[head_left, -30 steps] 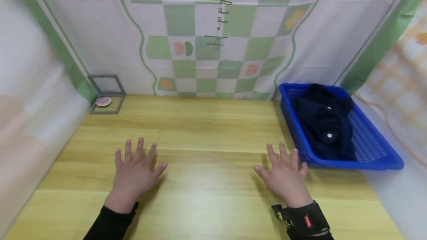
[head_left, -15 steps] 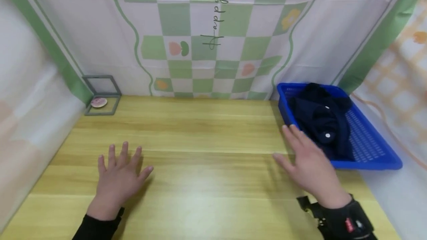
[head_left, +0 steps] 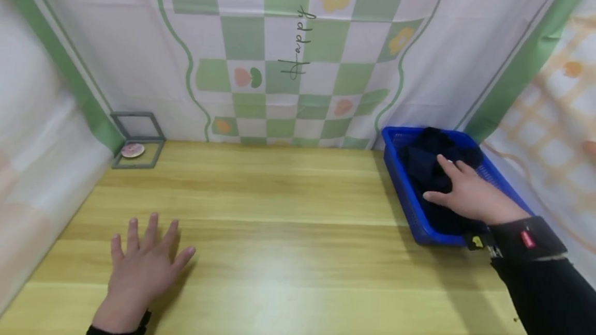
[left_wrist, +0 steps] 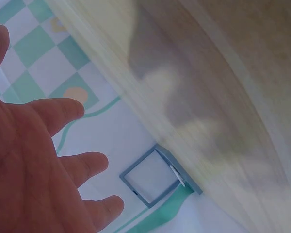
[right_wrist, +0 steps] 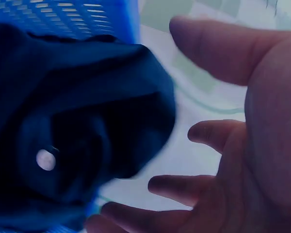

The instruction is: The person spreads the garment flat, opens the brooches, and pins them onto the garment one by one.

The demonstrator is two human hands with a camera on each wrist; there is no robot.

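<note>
At the far left, on the tabletop [head_left: 274, 206], a grey frame [head_left: 151, 140] stands by the backdrop [head_left: 321, 40], one half upright and the other lying flat. A small round disc [head_left: 132, 150] sits at the flat half; I have nothing on either of them. Nearer to me on that side, my left hand [head_left: 142, 273] is palm down with all five fingers spread, holding nothing. Its shadow falls beside it, and I cannot tell whether any fingertip touches the wood.

Well over to the right, against the backdrop, is the blue basket [head_left: 401, 190]. In it lies the dark cloth [head_left: 421, 164], bunched up, with a white button [right_wrist: 46, 159] showing close up from my right wrist. My right hand [head_left: 475, 195] is above the cloth, thumb held away from the fingers and the fingers apart. The wrist view shows a gap between my palm and the cloth, so I judge that I have no hold on it.

As far as I can judge, the work is only at its start: my right hand is at the cloth, but gripping it is not yet done, and all of it I can see lies in the basket.
</note>
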